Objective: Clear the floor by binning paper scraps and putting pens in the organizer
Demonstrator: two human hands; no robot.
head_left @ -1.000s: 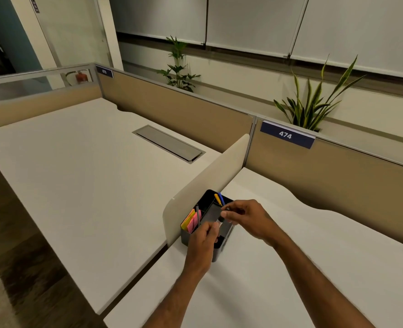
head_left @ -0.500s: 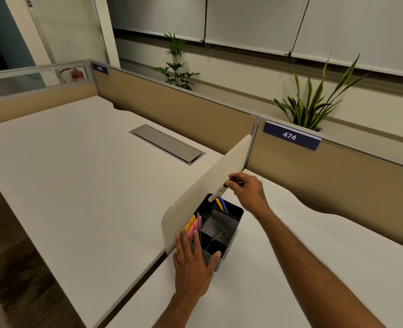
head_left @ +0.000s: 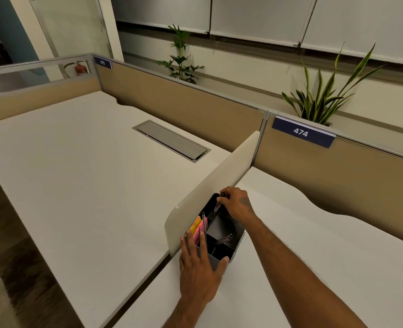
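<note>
A black desk organizer (head_left: pixel 236 242) stands on the right desk against the low white divider (head_left: pixel 210 185). It holds yellow and pink sticky notes (head_left: pixel 195 227), a dark pen (head_left: pixel 204 224) and a binder clip (head_left: pixel 225 239). My left hand (head_left: pixel 199 272) rests flat on the organizer's near end, fingers spread over its rim. My right hand (head_left: pixel 234 203) is over the far compartment, pinching a white-and-black pen (head_left: pixel 217 205) that points down into it.
Beige partition panels with number plates 473 (head_left: pixel 102 62) and 474 (head_left: pixel 301 132) line the back. A grey cable flap (head_left: pixel 172 139) lies in the left desk. Two potted plants (head_left: pixel 323 100) stand behind the panels. Dark wood floor (head_left: pixel 18 268) shows at lower left.
My right hand lifted the pen up by the divider's top, then brought it down into the organizer's far compartment. My left hand let go of the pen and settled on the organizer's near end.
</note>
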